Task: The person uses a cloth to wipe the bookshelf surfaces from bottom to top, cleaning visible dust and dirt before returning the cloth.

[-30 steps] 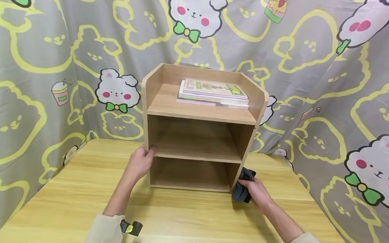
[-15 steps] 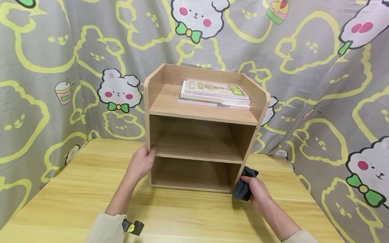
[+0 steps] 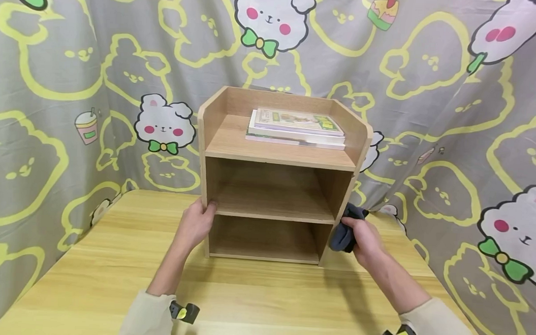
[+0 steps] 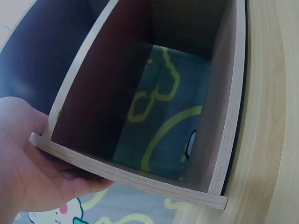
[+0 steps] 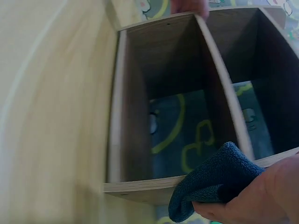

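A wooden shelf unit [image 3: 270,217] stands upright on the table. My left hand [image 3: 196,223] grips its left side panel near the middle shelf, the thumb on the front edge; in the left wrist view the fingers [image 4: 84,186] lie along the panel's outer face. A dark blue-grey cloth [image 3: 343,236] is bunched in my right hand [image 3: 368,240], against the outer face of the right side panel near the middle shelf. In the right wrist view the cloth [image 5: 215,179] folds over the panel's front edge. Several books [image 3: 296,128] lie stacked on the unit's top shelf.
The light wood table [image 3: 263,305] spreads around the unit. A grey curtain [image 3: 119,108] with yellow and white cartoon figures hangs behind and on both sides. Small black cameras [image 3: 185,312] sit on the wrists.
My right hand has moved up the right side panel with the cloth, from near the bottom to about the middle shelf. The left hand keeps its grip; the shelf unit and books stay put.
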`<state>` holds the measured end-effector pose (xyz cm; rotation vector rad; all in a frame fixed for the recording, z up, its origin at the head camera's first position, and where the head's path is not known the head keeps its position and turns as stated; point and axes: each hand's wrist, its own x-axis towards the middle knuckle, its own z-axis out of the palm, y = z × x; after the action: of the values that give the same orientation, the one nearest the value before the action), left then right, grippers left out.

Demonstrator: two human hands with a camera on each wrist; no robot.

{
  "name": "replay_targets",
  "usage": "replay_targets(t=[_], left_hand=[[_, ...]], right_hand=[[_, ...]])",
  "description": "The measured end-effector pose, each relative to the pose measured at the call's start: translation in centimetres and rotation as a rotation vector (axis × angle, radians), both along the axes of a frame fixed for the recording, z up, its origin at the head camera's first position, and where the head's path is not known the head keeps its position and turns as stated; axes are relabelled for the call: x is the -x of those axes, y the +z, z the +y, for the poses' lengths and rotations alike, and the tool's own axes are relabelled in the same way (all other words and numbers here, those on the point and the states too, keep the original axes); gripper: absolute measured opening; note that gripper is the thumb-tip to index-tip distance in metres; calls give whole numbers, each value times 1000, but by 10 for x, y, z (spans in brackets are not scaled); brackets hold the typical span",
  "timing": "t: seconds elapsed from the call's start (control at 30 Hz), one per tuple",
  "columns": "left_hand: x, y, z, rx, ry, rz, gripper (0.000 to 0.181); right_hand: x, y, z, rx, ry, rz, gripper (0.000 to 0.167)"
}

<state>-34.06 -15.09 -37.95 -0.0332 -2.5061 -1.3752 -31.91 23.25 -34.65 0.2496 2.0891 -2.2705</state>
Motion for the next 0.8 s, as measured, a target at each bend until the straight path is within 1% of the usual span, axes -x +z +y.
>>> replay_targets(t=[0.13,0.23,0.4,0.47,0.53,0.6,0.73,0.8], left_hand=[[0,1,2,5,3,11,34],[0,1,3,5,4,11,34],[-1,2,4,0,7,19,35],[-1,2,4,1,12,24,35],[-2,1,4,4,18,24,35],[-2,2,4,2,20,20,35],[-2,3,3,0,11,13,35],[-2,3,3,0,5,14,35]], right_hand=[[0,29,-1,17,-41,24,47],[-1,52,1,40,-33,63,39],[-7,93,4,147,-6,155,32],[-9,108,4,180,-12,191,33],[-10,122,4,190,-10,234,33],[-10,134,5,179,-16,273,34],[-13,157,7,97,-38,340,34],[-15,167,9,90,-55,373,32]])
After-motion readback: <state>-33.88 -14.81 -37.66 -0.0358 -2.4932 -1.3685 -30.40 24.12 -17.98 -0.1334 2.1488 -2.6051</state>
